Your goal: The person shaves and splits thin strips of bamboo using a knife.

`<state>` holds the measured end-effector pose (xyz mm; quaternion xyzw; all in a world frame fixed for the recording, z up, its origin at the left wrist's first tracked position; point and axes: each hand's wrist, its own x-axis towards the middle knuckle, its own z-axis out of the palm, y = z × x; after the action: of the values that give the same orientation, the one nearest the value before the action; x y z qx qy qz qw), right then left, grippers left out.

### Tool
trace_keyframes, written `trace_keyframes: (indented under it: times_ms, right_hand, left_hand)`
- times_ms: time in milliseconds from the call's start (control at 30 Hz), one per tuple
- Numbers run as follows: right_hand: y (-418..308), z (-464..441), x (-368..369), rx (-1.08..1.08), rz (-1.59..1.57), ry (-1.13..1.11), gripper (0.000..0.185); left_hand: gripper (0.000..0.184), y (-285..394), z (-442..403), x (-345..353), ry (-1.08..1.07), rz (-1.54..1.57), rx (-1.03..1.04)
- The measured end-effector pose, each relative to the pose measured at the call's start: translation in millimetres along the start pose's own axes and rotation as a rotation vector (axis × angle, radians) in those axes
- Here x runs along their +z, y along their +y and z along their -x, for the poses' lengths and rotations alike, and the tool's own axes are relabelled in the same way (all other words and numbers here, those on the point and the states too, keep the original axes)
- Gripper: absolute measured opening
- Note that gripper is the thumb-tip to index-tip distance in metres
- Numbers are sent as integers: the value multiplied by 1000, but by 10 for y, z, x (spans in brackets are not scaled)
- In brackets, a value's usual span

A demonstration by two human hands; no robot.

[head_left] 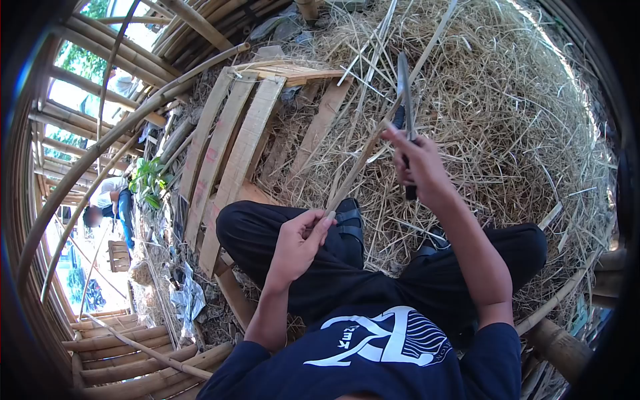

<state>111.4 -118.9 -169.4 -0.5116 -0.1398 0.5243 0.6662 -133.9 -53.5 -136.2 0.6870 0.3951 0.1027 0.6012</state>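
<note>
Left hand [299, 243] pinches the near end of a long, thin, tan bamboo-like strip [361, 162] between thumb and fingers; the strip's long axis slants forward-right, passing the black-handled steel knife [409, 113] wrapped in the right hand [424, 167], farther along it; blade contact is unclear.

Consists mostly of a thick, tangled bed of dry, straw-coloured shavings [527, 120] over dark ground [212, 295], strewn with longer pale strips [380, 33] near the upper middle and a short flat piece [551, 216] toward the right. Carries a slatted wooden pallet [237, 150] on the left, with shavings along its right side, and a crumpled plastic sheet [189, 297] lower left. Bears a dark left sandal [350, 230] and a partly hidden right sandal [432, 244], both worn, among the shavings.
</note>
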Motion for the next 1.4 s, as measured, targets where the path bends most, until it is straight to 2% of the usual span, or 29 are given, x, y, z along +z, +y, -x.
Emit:
trace_keyframes:
  times_ms: [33, 67, 200, 367, 500, 600, 700, 733, 867, 933, 967, 1067, 1167, 1300, 1400]
  right_hand:
    - [-38, 85, 146, 23, 13, 60, 26]
    - [19, 78, 160, 26, 3, 43, 25]
    - [67, 32, 127, -20, -21, 98, 25]
    - [-45, -1, -27, -83, -153, 146, 26]
    - [-188, -34, -197, -148, -179, 200, 29]
    - [-406, -19, -295, -209, -232, 307, 31]
    - [-478, -38, -415, -258, -254, 344, 29]
    - [-486, -27, -443, -241, -257, 264, 34]
    - [-454, 9, -305, -172, -211, 179, 43]
    - [-388, -2, -243, -178, -168, 164, 42]
    - [-351, -1, -208, -164, -142, 160, 41]
    - [-298, -28, -157, -94, -63, 181, 35]
    - [-240, -47, -160, -11, -5, 222, 29]
    - [-176, -52, -177, 27, 70, 121, 24]
    - [-177, -52, -139, 41, 273, 83, 22]
  left_hand:
    - [19, 11, -15, 46, 6, 2, 7]
    - [20, -4, -31, 81, -2, 0, 14]
    - [22, 8, -48, 140, -23, 3, -40]
    - [37, 27, 30, 101, -85, -17, -148]
    - [27, -26, 109, -6, -143, -44, -136]
    - [22, 15, 181, -121, -186, -145, -230]
    - [23, -37, 209, -254, -178, -177, -113]
    - [24, -24, 214, -215, -117, -235, -7]
    - [24, 110, 128, -50, -64, -262, 54]
    - [24, 126, 32, 58, -135, -39, 4]
    - [24, 141, -30, 122, -124, -29, 19]
    - [28, 126, -303, 332, -248, 202, -131]
    - [28, 45, -535, 531, -237, 371, -117]
    - [25, 62, -717, 686, -260, 650, -165]
    - [23, 83, -775, 798, -222, 807, -198]
